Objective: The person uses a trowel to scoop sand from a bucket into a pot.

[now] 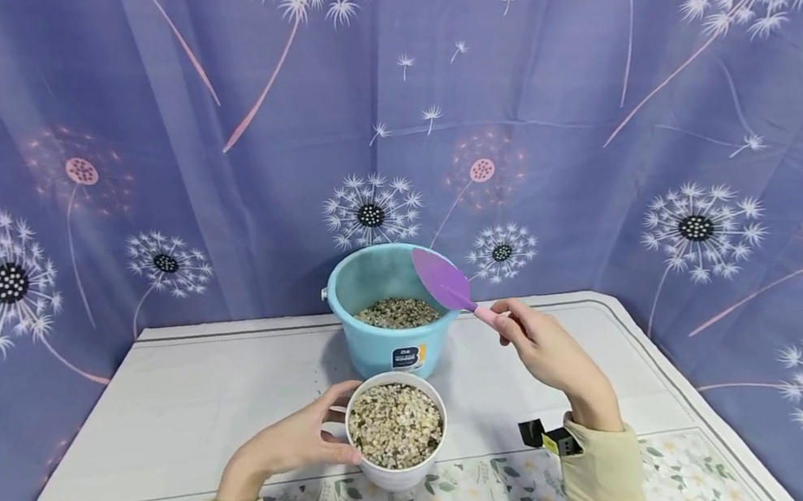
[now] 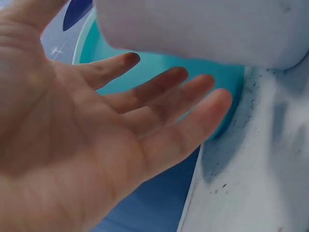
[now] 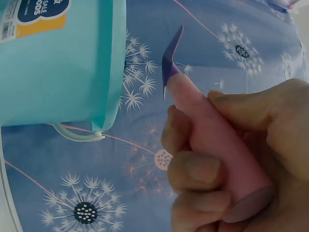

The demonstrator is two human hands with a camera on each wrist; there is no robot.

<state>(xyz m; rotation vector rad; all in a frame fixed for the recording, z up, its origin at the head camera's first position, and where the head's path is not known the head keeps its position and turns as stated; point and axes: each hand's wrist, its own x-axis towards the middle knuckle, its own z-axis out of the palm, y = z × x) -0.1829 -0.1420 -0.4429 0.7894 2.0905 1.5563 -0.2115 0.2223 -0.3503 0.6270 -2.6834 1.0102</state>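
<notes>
A white pot [image 1: 396, 475] stands in front of the blue bucket [image 1: 375, 347], filled nearly to its rim with pale granular potting mix [image 1: 396, 426]. My left hand [image 1: 303, 436] is spread around the pot's left side, thumb toward the near side and fingers toward the far side. In the left wrist view its fingers [image 2: 164, 104] are loosely extended beside the pot wall [image 2: 203, 29]. My right hand [image 1: 547, 345] grips the pink handle [image 3: 222, 145] of a small garden trowel. The trowel's purple blade [image 1: 441, 279] is raised over the bucket's right rim, and no mix shows on it.
Darker granular mix [image 1: 399, 313] lies in the bottom of the bucket. A white handle [image 3: 79, 135] hangs at the bucket's side. Dark crumbs [image 2: 224, 185] are scattered on the white table cover [image 1: 225, 391]. Behind the table hangs a blue dandelion-print curtain [image 1: 256, 192].
</notes>
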